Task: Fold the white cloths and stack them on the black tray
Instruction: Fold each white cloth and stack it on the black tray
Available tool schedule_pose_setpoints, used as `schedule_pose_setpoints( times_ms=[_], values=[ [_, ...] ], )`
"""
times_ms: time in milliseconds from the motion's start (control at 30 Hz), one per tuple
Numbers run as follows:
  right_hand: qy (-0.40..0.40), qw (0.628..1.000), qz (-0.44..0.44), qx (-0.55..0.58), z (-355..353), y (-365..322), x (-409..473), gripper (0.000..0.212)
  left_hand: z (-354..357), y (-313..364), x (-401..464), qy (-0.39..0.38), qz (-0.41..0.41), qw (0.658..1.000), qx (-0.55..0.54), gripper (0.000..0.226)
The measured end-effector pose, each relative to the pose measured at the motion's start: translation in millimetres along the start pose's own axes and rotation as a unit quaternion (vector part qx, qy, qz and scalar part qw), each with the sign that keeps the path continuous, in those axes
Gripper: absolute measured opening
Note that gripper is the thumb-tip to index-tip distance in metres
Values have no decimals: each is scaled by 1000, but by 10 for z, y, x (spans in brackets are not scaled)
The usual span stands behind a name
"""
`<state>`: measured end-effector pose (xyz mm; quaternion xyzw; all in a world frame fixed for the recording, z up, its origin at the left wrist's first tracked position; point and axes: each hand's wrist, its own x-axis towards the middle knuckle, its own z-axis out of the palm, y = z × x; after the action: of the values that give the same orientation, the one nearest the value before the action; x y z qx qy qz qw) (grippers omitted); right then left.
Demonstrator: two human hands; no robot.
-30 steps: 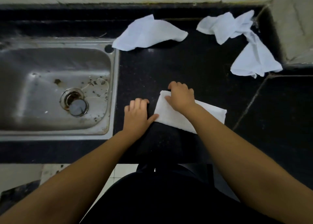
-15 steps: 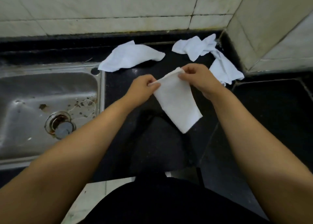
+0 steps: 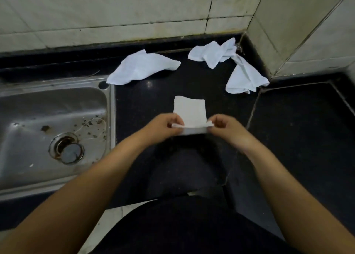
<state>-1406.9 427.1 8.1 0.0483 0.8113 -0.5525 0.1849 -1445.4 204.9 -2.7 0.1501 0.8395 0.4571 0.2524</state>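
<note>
Mid-fold on one white cloth (image 3: 190,111): near edge pinched at both corners, left hand (image 3: 165,128) at 9 o'clock of it, right hand (image 3: 225,128) at 3 o'clock, far half lying flat on the black counter (image 3: 297,138). Probably a halving fold. Next: carry the pinched edge toward 12 o'clock onto the far edge, align corners, press flat. Three crumpled cloths waiting: one (image 3: 143,67) at 11 o'clock, two (image 3: 213,53) (image 3: 245,77) at 1 o'clock. Sink (image 3: 28,109) at 9 o'clock. Black tray not distinguishable.
</note>
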Motion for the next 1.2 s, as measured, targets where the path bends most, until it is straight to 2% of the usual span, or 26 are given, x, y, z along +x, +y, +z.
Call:
schedule_pose_setpoints(
  times_ms=[100,167,233,367,467,533,633,833,933,1033,1133,1200],
  values=[
    [-87,991,97,-29,149,303,-204,8,194,-251,-96,-123,-84,988,46,12],
    [-106,987,116,-23,161,356,-249,13,205,-297,-100,-143,-101,984,39,12],
    [-85,990,114,6,127,350,-196,9,160,-286,-40,-121,-114,986,25,10],
    [6,992,114,51,48,325,149,3,36,-174,266,-11,-115,993,-15,13],
    [87,989,122,18,45,336,492,6,-9,-111,578,65,-115,991,24,7],
    [117,985,128,-23,73,363,678,1,16,-122,741,83,-125,986,76,8],
    [136,976,139,-98,126,379,821,14,105,-197,863,93,-143,978,117,7],
    [158,952,141,-220,235,352,823,21,256,-326,833,150,-125,963,186,10],
    [157,940,139,-270,243,325,789,31,289,-328,768,182,-126,958,183,20],
    [149,923,172,-309,268,326,729,42,328,-325,667,215,-167,942,197,35],
    [131,895,202,-376,381,296,696,47,425,-313,600,176,-230,921,262,49],
    [120,887,210,-394,454,234,722,43,473,-273,616,149,-244,916,281,47]
  ],
)
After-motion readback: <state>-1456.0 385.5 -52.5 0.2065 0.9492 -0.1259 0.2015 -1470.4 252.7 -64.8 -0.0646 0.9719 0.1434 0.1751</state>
